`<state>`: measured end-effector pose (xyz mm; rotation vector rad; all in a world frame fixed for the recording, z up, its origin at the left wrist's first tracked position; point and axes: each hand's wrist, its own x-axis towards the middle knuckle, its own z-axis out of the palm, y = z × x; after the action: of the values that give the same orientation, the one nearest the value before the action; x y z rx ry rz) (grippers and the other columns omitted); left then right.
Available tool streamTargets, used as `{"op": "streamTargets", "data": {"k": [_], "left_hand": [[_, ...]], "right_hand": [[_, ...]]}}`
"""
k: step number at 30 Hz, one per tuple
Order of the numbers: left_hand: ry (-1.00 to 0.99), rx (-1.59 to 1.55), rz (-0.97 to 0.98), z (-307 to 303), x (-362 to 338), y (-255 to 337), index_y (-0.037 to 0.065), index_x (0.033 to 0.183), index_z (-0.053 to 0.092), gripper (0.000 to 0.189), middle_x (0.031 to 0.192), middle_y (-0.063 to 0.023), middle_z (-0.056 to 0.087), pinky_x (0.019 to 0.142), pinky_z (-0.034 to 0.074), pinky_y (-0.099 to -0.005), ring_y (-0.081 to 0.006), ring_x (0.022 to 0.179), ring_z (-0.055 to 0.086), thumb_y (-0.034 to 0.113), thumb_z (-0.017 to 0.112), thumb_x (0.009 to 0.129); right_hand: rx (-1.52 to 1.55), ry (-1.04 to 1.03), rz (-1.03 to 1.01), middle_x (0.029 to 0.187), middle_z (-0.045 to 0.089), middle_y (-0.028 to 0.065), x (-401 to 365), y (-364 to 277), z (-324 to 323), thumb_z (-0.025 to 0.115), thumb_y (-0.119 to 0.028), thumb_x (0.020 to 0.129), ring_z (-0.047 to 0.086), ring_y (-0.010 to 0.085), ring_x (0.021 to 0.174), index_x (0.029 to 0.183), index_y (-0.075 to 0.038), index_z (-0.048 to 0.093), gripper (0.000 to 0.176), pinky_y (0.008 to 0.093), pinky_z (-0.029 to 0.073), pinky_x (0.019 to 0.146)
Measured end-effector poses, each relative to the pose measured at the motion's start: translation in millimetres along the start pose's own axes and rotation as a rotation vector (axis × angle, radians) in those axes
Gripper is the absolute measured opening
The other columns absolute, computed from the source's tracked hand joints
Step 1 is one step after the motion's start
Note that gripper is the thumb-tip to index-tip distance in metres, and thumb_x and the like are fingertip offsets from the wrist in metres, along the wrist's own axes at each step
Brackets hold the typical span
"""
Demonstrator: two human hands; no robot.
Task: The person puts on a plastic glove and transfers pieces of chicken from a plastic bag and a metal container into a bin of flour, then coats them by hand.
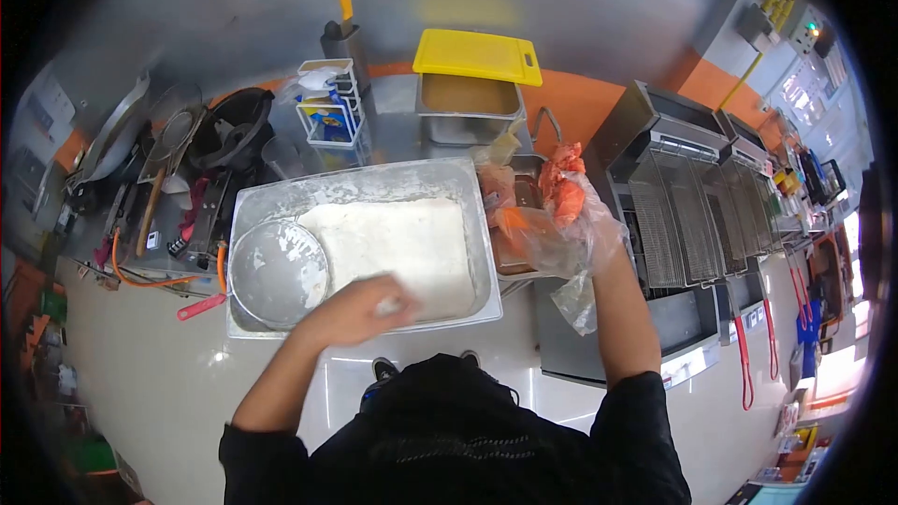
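Observation:
A large metal pan (pixel 482 290) of white flour (pixel 398 238) sits in front of me. Over its near edge is my left hand (pixel 369 307), fingers curled but smeared by motion; I see nothing in it. A round sieve (pixel 279 273), dusted white with a red handle, lies in the pan's left end. To the right, my right hand (pixel 603 236) is closed on a clear plastic bag (pixel 575 295), which partly covers it. Orange-red, wet-looking pieces, perhaps marinated meat (pixel 566 189), show at the bag, above a smaller metal tray (pixel 528 168).
Behind the pan stand a white wire rack (pixel 329 108), a knife holder (pixel 346 47) and a metal container (pixel 468 122) with a yellow board (pixel 477 56) on it. Fryer baskets (pixel 692 215) with red handles are at right. A black tub (pixel 234 126) and pans crowd the left.

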<state>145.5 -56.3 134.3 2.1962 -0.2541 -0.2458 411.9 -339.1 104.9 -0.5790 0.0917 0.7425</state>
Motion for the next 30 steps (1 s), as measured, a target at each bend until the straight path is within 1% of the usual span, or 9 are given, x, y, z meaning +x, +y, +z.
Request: {"op": "streamTargets", "data": {"k": [5, 7, 10, 11, 12, 14, 15, 20, 30], "left_hand": [[-0.149, -0.039, -0.283, 11.2, -120.7, -21.3, 0.007, 0.097, 0.067, 0.023, 0.091, -0.0118, 0.063, 0.079, 0.046, -0.0335, -0.0250, 0.089, 0.060, 0.025, 0.060, 0.086], [-0.037, -0.130, -0.600, 46.6, -154.3, -65.0, 0.007, 0.097, 0.067, 0.025, 0.090, -0.0121, 0.063, 0.079, 0.046, -0.0347, -0.0263, 0.089, 0.060, 0.028, 0.057, 0.088], [0.058, 0.156, -0.670, 150.1, -225.7, -195.7, 0.007, 0.095, 0.067, 0.042, 0.097, -0.0178, 0.063, 0.082, 0.046, -0.0420, -0.0350, 0.094, 0.059, 0.044, 0.049, 0.087], [-0.003, 0.200, -1.027, 151.1, -219.3, -166.4, 0.012, 0.098, 0.066, 0.043, 0.100, -0.0167, 0.063, 0.085, 0.046, -0.0427, -0.0340, 0.097, 0.058, 0.049, 0.049, 0.085], [-0.110, 0.207, -1.128, 176.0, -234.8, -185.4, 0.016, 0.102, 0.065, 0.043, 0.103, -0.0159, 0.063, 0.088, 0.045, -0.0433, -0.0331, 0.100, 0.058, 0.052, 0.050, 0.084], [-0.161, 0.020, -1.189, 207.6, -259.2, -188.9, 0.015, 0.105, 0.064, 0.046, 0.108, -0.0148, 0.062, 0.091, 0.044, -0.0430, -0.0330, 0.106, 0.056, 0.054, 0.051, 0.083], [-0.203, 0.045, -1.102, 279.2, -299.6, -267.1, 0.013, 0.103, 0.065, 0.045, 0.110, -0.0156, 0.062, 0.090, 0.045, -0.0412, -0.0314, 0.106, 0.056, 0.051, 0.051, 0.084], [-0.103, -0.326, -1.143, 293.7, -331.6, -238.7, 0.006, 0.094, 0.068, 0.044, 0.097, -0.0166, 0.066, 0.082, 0.048, -0.0377, -0.0280, 0.091, 0.063, 0.044, 0.047, 0.088], [0.092, -0.413, -1.243, 311.6, -370.0, -304.2, -0.002, 0.085, 0.067, 0.046, 0.079, -0.0142, 0.068, 0.072, 0.049, -0.0355, -0.0242, 0.072, 0.064, 0.037, 0.044, 0.091]], "right_hand": [[0.058, -0.146, -0.067, 0.093, 0.059, 0.0068, 34.9, 8.0, -13.0, 0.059, -0.005, 0.080, 0.060, 0.0193, 0.083, 0.108, -0.007, 0.051, 0.029, 0.0300, 0.053, 0.074], [0.083, -0.060, 0.009, 0.091, 0.058, 0.0062, 42.6, 3.3, -19.3, 0.058, -0.002, 0.080, 0.059, 0.0178, 0.082, 0.103, -0.009, 0.051, 0.025, 0.0297, 0.052, 0.073], [0.028, -0.017, 0.023, 0.089, 0.057, 0.0056, 42.6, 6.5, -6.4, 0.056, -0.001, 0.080, 0.059, 0.0168, 0.080, 0.101, -0.009, 0.051, 0.022, 0.0281, 0.052, 0.070], [0.025, -0.009, 0.017, 0.089, 0.057, 0.0056, 41.6, 7.4, -3.6, 0.056, -0.001, 0.080, 0.059, 0.0168, 0.080, 0.101, -0.009, 0.051, 0.022, 0.0281, 0.052, 0.070], [-0.066, 0.032, -0.007, 0.088, 0.057, 0.0057, 40.5, 8.8, 0.4, 0.055, -0.002, 0.081, 0.059, 0.0164, 0.079, 0.101, -0.009, 0.051, 0.021, 0.0274, 0.052, 0.067], [-0.164, 0.079, -0.044, 0.087, 0.056, 0.0058, 44.0, 2.5, 2.3, 0.054, -0.002, 0.082, 0.059, 0.0160, 0.077, 0.101, -0.009, 0.050, 0.020, 0.0267, 0.052, 0.064], [-0.257, 0.117, -0.076, 0.086, 0.056, 0.0055, 52.3, -0.5, -1.3, 0.053, -0.002, 0.083, 0.058, 0.0155, 0.076, 0.102, -0.009, 0.049, 0.020, 0.0267, 0.051, 0.061], [-0.160, 0.142, -0.231, 0.089, 0.060, 0.0060, 76.8, -15.8, -19.3, 0.054, -0.010, 0.086, 0.061, 0.0185, 0.075, 0.101, -0.006, 0.051, 0.016, 0.0312, 0.054, 0.066], [-0.088, 0.056, -0.075, 0.090, 0.060, 0.0048, 83.5, 1.3, -31.6, 0.053, -0.007, 0.086, 0.060, 0.0165, 0.077, 0.102, -0.007, 0.052, 0.017, 0.0324, 0.052, 0.067]]}}
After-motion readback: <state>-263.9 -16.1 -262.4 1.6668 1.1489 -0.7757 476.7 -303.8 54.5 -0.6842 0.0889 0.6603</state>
